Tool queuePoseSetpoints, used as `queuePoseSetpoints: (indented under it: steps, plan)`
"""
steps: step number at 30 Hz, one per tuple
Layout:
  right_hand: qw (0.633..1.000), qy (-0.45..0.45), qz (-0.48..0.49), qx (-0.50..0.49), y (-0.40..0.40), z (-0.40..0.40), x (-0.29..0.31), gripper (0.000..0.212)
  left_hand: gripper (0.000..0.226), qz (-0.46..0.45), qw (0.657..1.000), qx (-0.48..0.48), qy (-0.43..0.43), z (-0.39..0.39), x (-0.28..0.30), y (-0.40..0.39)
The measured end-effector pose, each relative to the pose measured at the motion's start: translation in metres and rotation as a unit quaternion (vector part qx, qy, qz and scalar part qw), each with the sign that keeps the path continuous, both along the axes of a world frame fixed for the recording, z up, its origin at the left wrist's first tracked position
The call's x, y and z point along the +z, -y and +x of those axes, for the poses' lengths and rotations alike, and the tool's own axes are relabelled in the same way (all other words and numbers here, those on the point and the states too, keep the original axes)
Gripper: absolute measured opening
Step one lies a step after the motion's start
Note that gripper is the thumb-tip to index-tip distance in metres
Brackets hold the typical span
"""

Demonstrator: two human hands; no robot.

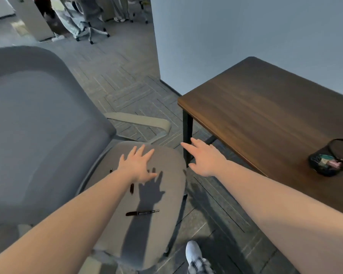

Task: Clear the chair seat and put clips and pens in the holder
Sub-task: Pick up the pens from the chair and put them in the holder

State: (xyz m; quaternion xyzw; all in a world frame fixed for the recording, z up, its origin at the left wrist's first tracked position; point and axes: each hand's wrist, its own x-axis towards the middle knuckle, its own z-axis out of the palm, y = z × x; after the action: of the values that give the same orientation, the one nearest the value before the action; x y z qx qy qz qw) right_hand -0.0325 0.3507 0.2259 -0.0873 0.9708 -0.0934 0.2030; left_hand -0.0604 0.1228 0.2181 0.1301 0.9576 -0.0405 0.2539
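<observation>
both bare forearms reached forward. left hand (136, 167) hovered, fingers spread, grip apart, over the grey chair seat (166, 175), where a black pen (142, 212) lay. right hand (204, 158), also apart and empty, hung beside the seat. mesh holder (332, 158) stood on the tabletop (265, 115).

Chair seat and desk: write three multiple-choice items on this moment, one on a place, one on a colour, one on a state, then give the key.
1. Where does the mesh holder stand?
A. on the wooden desk
B. on the chair seat
C. on the floor

2. What colour is the pen lying in full view on the seat?
A. red
B. black
C. white

3. How is the left hand?
A. closed round a pen
B. open, fingers spread over the seat
C. inside the holder

Key: 1 A, it sits near the desk's right end. 2 B, its barrel is dark against the grey cushion. 3 B, nothing is in its grip; the right hand is open too.
</observation>
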Motion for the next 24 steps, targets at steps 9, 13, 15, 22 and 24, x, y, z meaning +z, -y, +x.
queuePoseSetpoints:
  steps: [9,13,15,22,24]
  plan:
    - [0.994,0.082,-0.005,0.077,0.074,-0.069,-0.089,0.072,0.084,-0.024,0.991,0.113,0.067,-0.011,-0.071,0.095]
    - [0.987,0.105,0.006,0.124,0.106,-0.074,-0.129,0.067,0.083,-0.022,0.980,0.169,0.101,0.004,-0.109,0.124]
    - [0.981,0.129,0.014,0.146,0.121,-0.068,-0.145,0.066,0.082,-0.023,0.974,0.185,0.126,0.015,-0.129,0.135]
    - [0.967,0.185,0.023,0.175,0.167,-0.044,-0.206,0.069,0.075,-0.015,0.966,0.210,0.147,0.035,-0.188,0.170]
    - [0.966,0.190,0.028,0.175,0.179,-0.033,-0.222,0.068,0.074,-0.020,0.966,0.212,0.143,0.037,-0.203,0.177]
